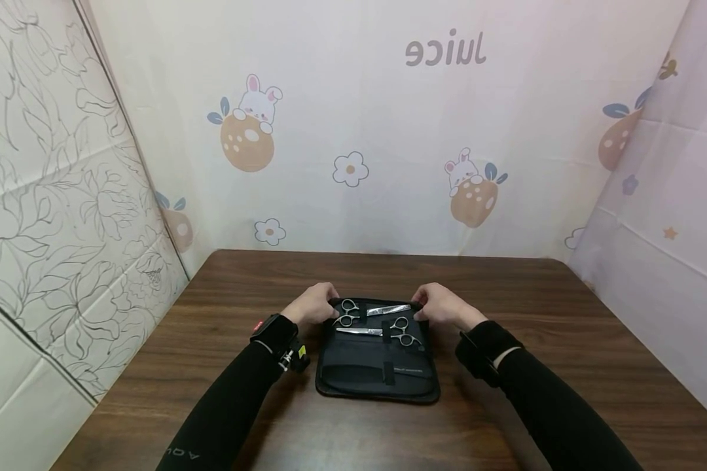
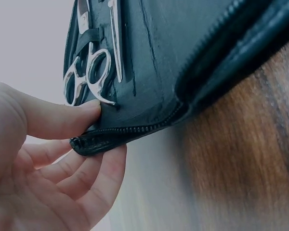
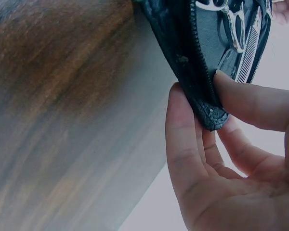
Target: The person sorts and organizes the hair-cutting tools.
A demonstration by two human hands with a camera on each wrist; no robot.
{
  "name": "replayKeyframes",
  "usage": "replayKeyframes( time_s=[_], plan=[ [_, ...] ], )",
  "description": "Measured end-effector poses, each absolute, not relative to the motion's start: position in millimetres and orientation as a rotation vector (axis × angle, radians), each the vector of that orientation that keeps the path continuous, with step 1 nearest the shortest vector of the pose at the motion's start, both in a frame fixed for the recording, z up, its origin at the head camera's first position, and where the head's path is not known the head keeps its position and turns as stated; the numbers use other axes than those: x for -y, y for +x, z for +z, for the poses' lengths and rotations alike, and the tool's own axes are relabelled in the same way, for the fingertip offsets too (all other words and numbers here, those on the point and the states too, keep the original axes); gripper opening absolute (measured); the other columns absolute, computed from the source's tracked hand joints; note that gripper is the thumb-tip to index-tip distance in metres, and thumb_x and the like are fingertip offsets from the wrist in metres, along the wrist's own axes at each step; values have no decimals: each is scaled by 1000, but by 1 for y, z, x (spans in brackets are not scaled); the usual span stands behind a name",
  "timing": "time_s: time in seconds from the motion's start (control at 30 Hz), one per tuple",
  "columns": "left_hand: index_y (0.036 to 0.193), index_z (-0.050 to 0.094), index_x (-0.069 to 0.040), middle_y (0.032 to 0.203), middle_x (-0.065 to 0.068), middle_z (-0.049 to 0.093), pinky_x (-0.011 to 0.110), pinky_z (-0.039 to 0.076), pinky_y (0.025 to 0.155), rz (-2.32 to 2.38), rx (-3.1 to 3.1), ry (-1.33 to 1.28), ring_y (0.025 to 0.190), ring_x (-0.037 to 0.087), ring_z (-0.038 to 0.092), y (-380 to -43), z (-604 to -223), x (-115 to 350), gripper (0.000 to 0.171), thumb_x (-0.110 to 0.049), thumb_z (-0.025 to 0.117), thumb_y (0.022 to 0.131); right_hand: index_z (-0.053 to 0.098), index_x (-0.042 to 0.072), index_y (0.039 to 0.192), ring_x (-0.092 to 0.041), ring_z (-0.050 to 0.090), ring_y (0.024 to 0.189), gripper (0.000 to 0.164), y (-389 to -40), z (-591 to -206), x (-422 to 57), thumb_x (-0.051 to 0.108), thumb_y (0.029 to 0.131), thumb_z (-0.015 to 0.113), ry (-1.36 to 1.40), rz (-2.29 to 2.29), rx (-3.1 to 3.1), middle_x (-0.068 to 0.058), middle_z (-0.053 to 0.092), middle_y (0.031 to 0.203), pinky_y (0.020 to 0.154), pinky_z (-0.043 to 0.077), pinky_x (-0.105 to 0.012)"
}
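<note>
A black zip case (image 1: 353,376) lies opened out on the table, its far edge lifted a little in the wrist views. Strapped inside it are thinning scissors (image 1: 389,310) at the top and plain scissors (image 1: 361,331) below them. At the far left corner my left hand (image 1: 313,303) pinches the case, thumb on the inner face and fingers underneath, close to the finger rings (image 2: 89,77). The far right corner is pinched by my right hand (image 1: 446,306) in the same way, near the toothed blade (image 3: 249,50). A zip (image 2: 135,129) runs around the case's edge.
The brown wooden table (image 1: 224,399) spreads around the case on all sides. A patterned curtain (image 1: 353,98) hangs behind its far edge, with another curtain (image 1: 666,261) along the right. On the left stands a flower-patterned panel (image 1: 65,163).
</note>
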State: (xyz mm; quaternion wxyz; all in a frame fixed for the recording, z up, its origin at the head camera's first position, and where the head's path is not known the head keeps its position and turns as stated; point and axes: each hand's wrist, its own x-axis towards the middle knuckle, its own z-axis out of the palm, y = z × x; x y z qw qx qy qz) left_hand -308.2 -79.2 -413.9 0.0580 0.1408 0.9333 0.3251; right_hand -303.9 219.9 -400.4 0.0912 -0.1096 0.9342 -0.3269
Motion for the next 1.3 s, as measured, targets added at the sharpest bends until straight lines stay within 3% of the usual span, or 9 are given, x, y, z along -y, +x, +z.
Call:
replayKeyframes(
  time_s=[0.23,0.43,0.6,1.3],
  plan=[
    [112,62,-4,111,13,64,43,49,91,1035,-2861,403,97,25,58,-309,-410,76,24,-2,73,91,65,-3,111,-24,62,84,26,-307,-397,-219,-3,87,74,-343,-947,-2841,-15,62,102,65,55,-34],
    [113,62,-4,117,14,64,45,48,94,1074,-2887,432,101,26,59,-307,-406,76,24,-1,72,91,64,-2,109,-28,58,90,23,-306,-393,-219,-3,87,73,-394,-908,-2912,-15,61,103,76,51,-39],
    [113,62,-3,114,15,64,45,49,94,1122,-2904,456,101,27,59,-308,-405,76,24,1,71,92,64,0,108,-30,57,96,21,-306,-393,-218,-2,89,72,-407,-906,-2964,-15,61,106,85,50,-44],
    [107,61,-5,108,12,65,41,51,88,1256,-2969,531,98,25,60,-312,-406,76,18,3,68,92,63,2,106,-29,59,94,18,-303,-390,-219,-4,90,69,-507,-961,-3094,-14,63,104,83,50,-44]
  ],
)
